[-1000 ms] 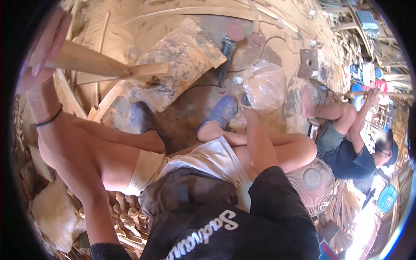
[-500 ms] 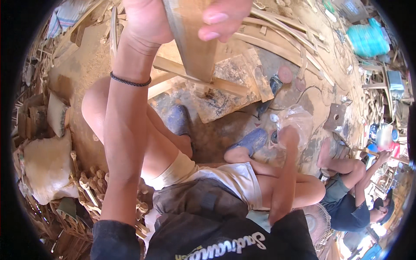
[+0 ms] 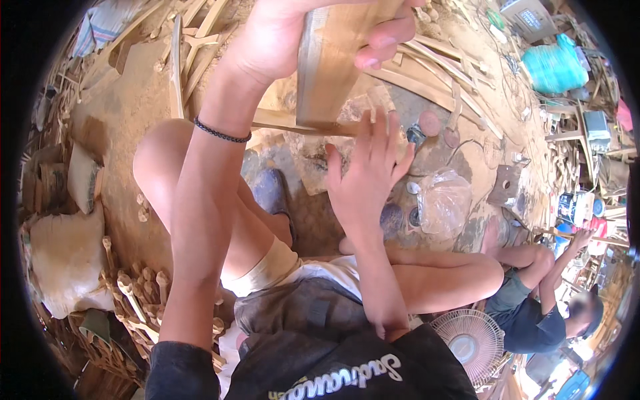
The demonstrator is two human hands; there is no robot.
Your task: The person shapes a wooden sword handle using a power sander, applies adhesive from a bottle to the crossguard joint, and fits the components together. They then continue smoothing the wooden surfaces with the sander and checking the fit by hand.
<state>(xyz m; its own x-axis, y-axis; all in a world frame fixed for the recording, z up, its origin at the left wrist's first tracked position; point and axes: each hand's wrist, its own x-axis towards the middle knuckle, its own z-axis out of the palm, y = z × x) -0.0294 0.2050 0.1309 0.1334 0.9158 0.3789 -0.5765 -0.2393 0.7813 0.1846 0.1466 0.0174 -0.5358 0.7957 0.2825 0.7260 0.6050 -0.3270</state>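
My left hand (image 3: 272, 43), with a dark braided band at the wrist, is closed around a flat wooden board (image 3: 333, 63) held up at the top of the view. The board's upper end runs out of the picture. Below its lower end, my right hand (image 3: 363, 170) is raised with the fingers spread and nothing visible in them. A wooden strip (image 3: 275, 120) crosses beneath the held board, partly hidden behind my right fingers. Under it lies a stained flat panel (image 3: 313, 170) on the ground. To the right of my right hand sits a clear plastic bag (image 3: 445, 207).
Beside the panel is a tool with a round reddish disc (image 3: 429, 123). Long curved wooden strips (image 3: 433, 93) lie at the far right. Many turned wood pieces (image 3: 137, 297) are piled at left. A fan (image 3: 467, 347) and another person (image 3: 533, 320) are at right.
My right hand has come out of the plastic bag and moved left and up, its fingers now spread. My left hand and the board have shifted slightly right.
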